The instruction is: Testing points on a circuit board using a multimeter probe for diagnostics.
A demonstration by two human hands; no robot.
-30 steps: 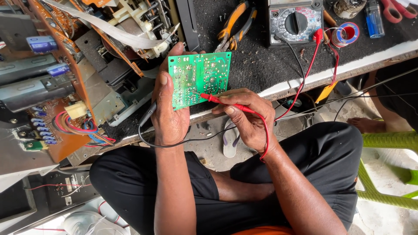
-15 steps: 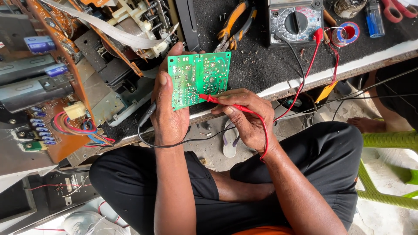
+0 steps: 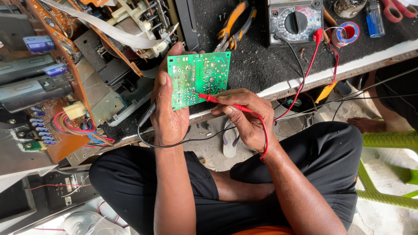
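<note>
My left hand [image 3: 169, 109] holds a green circuit board [image 3: 198, 78] upright by its left edge, solder side toward me, thumb on its face. A black test probe [image 3: 147, 115] with its black lead is tucked in the same hand. My right hand [image 3: 246, 117] pinches a red test probe [image 3: 215, 100] like a pen, its tip touching the board's lower middle. The red lead [image 3: 300, 91] runs up to an analogue multimeter [image 3: 295, 20] on the dark bench mat.
An opened audio unit with orange boards [image 3: 56, 87], capacitors and a ribbon cable fills the left. Orange-handled pliers [image 3: 235, 24], a solder spool [image 3: 347, 32], a blue lighter [image 3: 373, 19] and red scissors [image 3: 394, 9] lie on the bench. A green chair [image 3: 387, 143] stands right.
The red probe tip has shifted slightly on the board's lower part; both hands otherwise stay in place.
</note>
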